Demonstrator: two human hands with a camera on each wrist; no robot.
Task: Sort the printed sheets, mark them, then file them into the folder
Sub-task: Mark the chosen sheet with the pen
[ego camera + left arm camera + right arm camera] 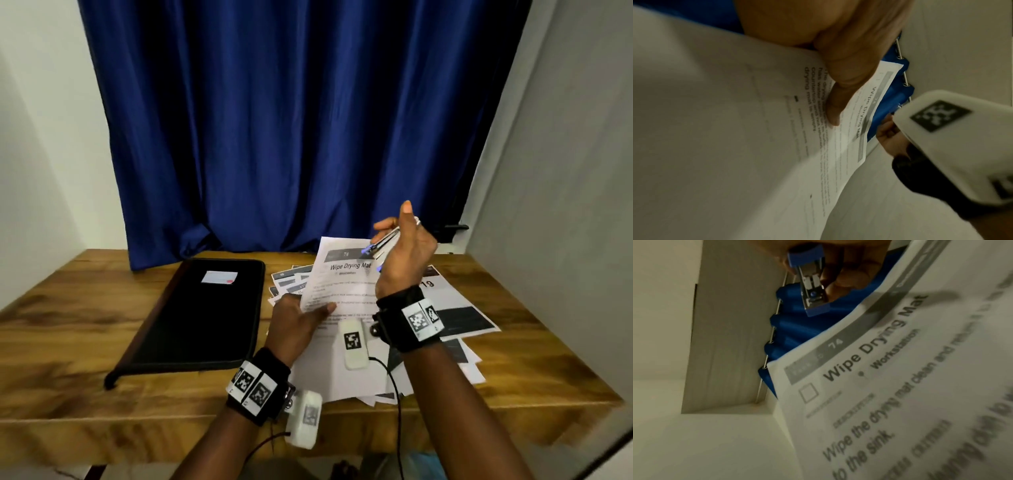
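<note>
Left hand (296,320) pinches the white printed "Wipe Drying Mat" sheet (342,277) upright; beside it, the raised right hand (406,253) grips a blue-and-metal stapler (811,287).

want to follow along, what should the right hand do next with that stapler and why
Probably bring the stapler in the right hand down onto the top corner of the Wipe Drying Mat sheet: the left hand holds that sheet lifted, and the stapler hovers just off its top edge.

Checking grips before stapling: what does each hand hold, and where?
Left hand pinches the sheet at its lower left edge, thumb on top. Right hand grips the stapler by its rear end.
</note>
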